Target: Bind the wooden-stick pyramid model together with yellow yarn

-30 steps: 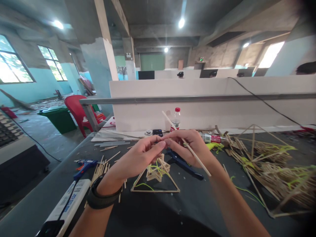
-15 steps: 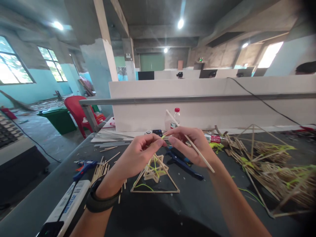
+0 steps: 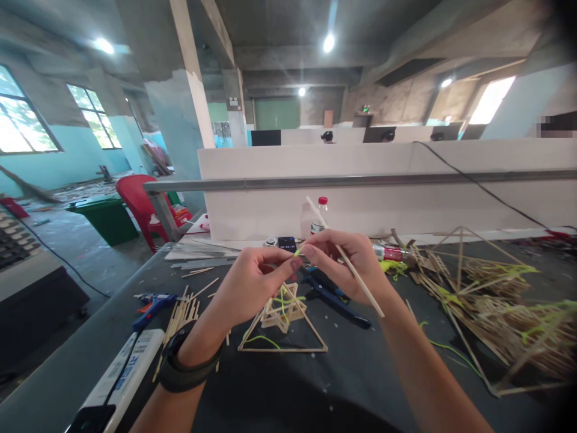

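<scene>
My left hand (image 3: 255, 285) pinches a short yellow-green string (image 3: 297, 253) between thumb and forefinger, above a triangular wooden frame (image 3: 288, 350). The fingertips of my right hand (image 3: 354, 261) meet the left ones at the same string. A thin wooden stick (image 3: 367, 292) lies slantwise across my right hand, held between the fingers, its upper end rising past the knuckles. Inside the triangular frame is a smaller wooden piece (image 3: 280, 323) wound with yellow-green string. The frame's top is hidden behind my left hand.
Dark blue pliers (image 3: 338, 305) lie behind my right hand. On the left are loose sticks (image 3: 183, 313), a blue glue gun (image 3: 155, 308) and a white power strip (image 3: 135, 358). A pile of sticks (image 3: 536, 325) covers the right side. A capped bottle (image 3: 319, 219) stands behind.
My right thumb and fingertips have closed in at the string beside the left fingers. The stick in my right hand has shifted slightly with it. The frame stays put.
</scene>
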Demonstrator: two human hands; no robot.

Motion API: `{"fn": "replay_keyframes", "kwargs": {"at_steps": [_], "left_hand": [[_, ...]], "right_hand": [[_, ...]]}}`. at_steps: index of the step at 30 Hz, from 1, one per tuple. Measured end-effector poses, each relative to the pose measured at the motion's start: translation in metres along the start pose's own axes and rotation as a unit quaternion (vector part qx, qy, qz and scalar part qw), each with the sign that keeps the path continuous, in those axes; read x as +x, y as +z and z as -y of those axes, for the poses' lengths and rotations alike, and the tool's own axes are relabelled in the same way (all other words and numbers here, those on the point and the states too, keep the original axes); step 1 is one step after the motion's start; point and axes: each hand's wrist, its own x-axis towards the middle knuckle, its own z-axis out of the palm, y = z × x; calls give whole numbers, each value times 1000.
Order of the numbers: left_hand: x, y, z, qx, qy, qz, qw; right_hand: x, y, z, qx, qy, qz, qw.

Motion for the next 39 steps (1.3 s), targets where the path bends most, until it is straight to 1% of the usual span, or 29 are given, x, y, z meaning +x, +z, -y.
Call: {"fn": "replay_keyframes", "kwargs": {"at_steps": [5,14,20,23,30,34,39], "left_hand": [[0,0,0,-14,-1,7,1000],[-1,-1,-3,-4,-6,22,1000],[-1,-2,-4,-37,-18,8,999],[0,-2,-4,-44,-19,-3,999],[-1,-2,-5,-16,-7,9,1000],[-1,-1,-5,-9,-1,15,1000],[-2,-1,-5,-6,-1,12,1000]], "right_hand": [[-1,1,0,-5,5,-2,1000],[0,-1,-3,-16,25,-1,1000],[-1,-1,-2,-29,31,5,999],[-1,-1,-2,-18,26,7,999],[-1,0,1,39,32,47,998],[-2,3,1,36,31,49,998],[-2,3,1,42,35,36,998]]}}
